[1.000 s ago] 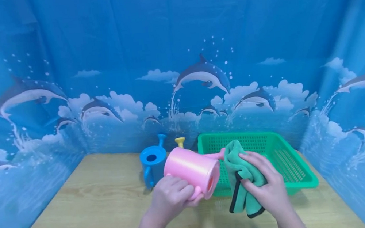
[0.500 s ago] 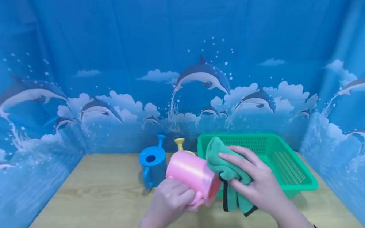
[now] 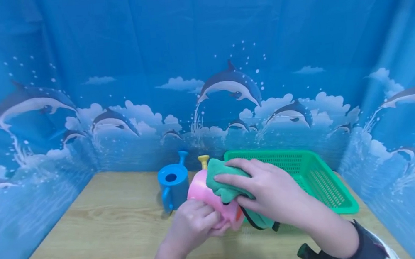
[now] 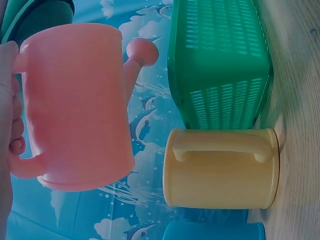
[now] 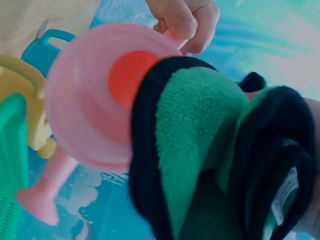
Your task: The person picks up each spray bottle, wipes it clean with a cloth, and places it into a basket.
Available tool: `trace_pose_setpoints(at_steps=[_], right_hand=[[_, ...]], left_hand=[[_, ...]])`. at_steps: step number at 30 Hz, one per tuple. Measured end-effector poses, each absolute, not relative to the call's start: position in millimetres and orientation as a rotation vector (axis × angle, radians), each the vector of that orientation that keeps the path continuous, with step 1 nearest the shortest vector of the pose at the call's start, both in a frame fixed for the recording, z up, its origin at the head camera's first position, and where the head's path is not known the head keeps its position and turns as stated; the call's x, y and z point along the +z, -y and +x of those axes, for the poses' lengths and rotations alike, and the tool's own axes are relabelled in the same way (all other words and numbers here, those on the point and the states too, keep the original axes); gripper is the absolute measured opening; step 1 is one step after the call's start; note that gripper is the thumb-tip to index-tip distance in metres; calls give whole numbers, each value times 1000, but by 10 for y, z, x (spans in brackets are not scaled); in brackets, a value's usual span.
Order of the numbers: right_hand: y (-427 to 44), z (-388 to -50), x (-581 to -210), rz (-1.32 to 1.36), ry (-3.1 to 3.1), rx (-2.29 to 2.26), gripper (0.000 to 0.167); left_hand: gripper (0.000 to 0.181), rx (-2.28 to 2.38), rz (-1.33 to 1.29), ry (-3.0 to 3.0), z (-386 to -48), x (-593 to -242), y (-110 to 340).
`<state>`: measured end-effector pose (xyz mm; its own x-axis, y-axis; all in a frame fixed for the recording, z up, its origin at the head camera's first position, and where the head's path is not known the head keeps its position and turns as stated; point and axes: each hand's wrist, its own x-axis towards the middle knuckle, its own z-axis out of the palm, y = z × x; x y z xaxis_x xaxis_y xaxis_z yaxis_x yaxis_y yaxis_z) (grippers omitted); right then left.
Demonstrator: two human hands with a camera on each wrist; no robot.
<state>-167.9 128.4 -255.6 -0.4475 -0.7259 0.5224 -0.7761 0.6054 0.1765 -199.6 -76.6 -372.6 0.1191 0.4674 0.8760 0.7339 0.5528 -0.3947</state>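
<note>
- Left grip [image 3: 195, 223] clasps a pink watering can [image 4: 77, 105] by its handle, tipped above the surface [image 3: 71, 238].
- Right grip [image 3: 269, 186] clutches a green cloth [image 3: 229, 179] over it, label [image 5: 286, 195] unreadable.
- Blue watering can [image 3: 177, 188] shows a dark interior.

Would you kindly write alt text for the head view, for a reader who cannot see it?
The left hand grips a tilted pink watering can; the right hand holds a green cloth against it. Beyond, a blue watering can and green basket stand on a wooden table before a dolphin curtain.
</note>
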Motion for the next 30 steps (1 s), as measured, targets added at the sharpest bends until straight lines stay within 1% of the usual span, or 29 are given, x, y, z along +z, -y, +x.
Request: trace_pose_setpoints(at_steps=[7,12,14,21,30], right_hand=[[-1183,-1591,-2451,1298,2371,-281,40],[-1170,-1488,-2403,1289,2366,-415,44],[-1158,-1465,-2403,1286,2356,-439,45],[-1048,-1493,-2468,1218,2429,-444,39],[-888,-1578,-2468,1177,2446,-491,43]], left_hand=[[36,-257,-1066,1545,-1980,-3738,750],[38,-275,-1043,1515,-1983,-3726,761],[39,-275,-1037,1507,-1982,-3722,766],[34,-232,-1018,1530,-1978,-3743,768],[37,-216,-1007,1489,-1962,-3757,753]])
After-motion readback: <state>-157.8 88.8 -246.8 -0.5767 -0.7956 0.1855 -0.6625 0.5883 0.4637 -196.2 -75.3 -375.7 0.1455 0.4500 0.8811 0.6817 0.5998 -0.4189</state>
